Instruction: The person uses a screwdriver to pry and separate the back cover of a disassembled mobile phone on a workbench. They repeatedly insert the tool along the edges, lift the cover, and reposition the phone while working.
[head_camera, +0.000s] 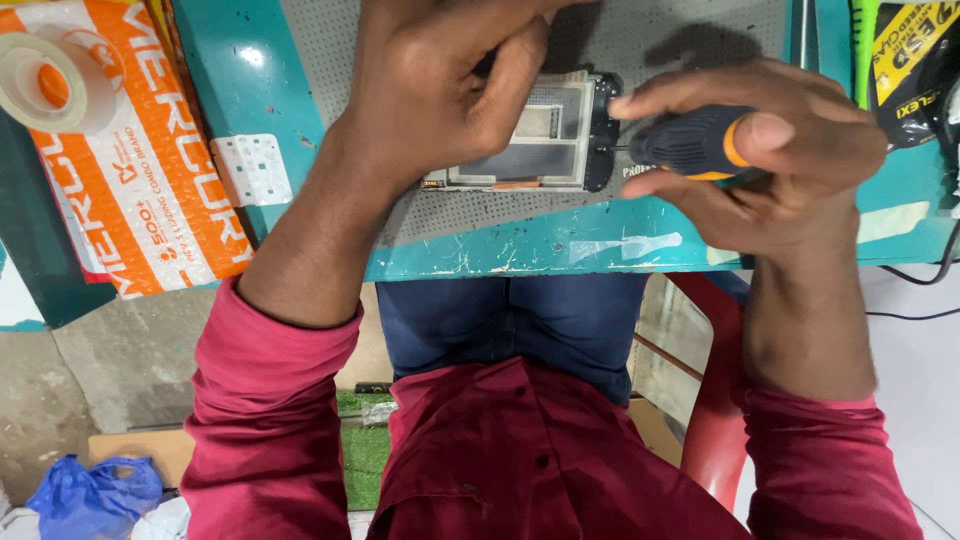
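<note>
The left hand (440, 90) presses its closed grip on the opened phone (540, 135); right of the phone, the right hand (770, 160) grips a screwdriver (690, 145) tight.

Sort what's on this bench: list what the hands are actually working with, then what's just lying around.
In use:
- opened phone, held down by the left hand
- screwdriver, gripped in the right hand, tip at the phone's edge
- grey work mat under the phone

Lying about:
- tape roll
- orange and white packet
- small white sheet
- yellow and black packet
- blue plastic bag on the floor
</note>
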